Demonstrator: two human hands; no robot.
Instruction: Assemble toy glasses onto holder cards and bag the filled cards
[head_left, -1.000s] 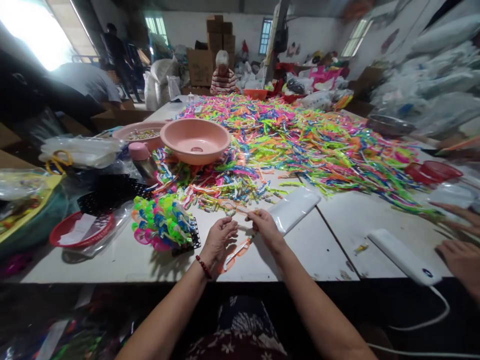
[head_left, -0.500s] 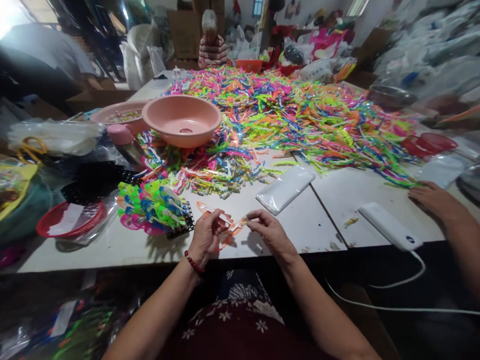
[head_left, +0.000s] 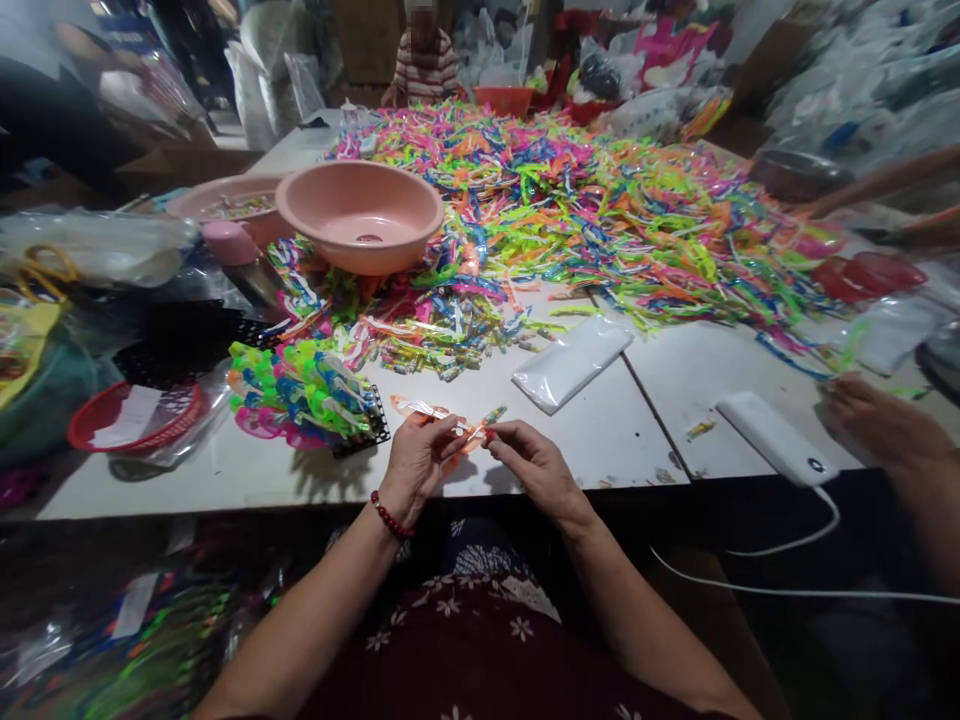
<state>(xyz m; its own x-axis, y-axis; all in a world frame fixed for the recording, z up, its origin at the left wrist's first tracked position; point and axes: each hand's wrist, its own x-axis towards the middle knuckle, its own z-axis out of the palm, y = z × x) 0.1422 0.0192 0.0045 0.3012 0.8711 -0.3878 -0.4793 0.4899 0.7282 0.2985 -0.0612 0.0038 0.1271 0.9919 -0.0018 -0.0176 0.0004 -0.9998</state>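
Note:
Close over the table's front edge, my left hand [head_left: 414, 462] is closed on an orange and white plastic strip [head_left: 417, 407], whose far end sticks out past the fingers. My right hand [head_left: 538, 468] meets it from the right, thumb and forefinger pinched at the strip's near end. Between the two hands a small patterned tube [head_left: 496, 413] points up and away; its lower end is hidden by fingertips. Left of my hands stands a bunch of green, blue and pink plastic pieces [head_left: 300, 390] in a black mesh rack [head_left: 379, 418].
A large heap of similar colourful strips [head_left: 570, 190] covers the far table. Nearby are a pink basin [head_left: 360, 245], a pink-capped flask [head_left: 244, 262], a red basket [head_left: 176, 428], a clear-wrapped white packet [head_left: 574, 362] and a white power bank [head_left: 776, 437]. Another person's hand [head_left: 862, 410] is at right.
The small tube now stands out above my right fingertips, where those fingers covered it before. My hands have come slightly closer together. The other person's hand at right now handles a green strip.

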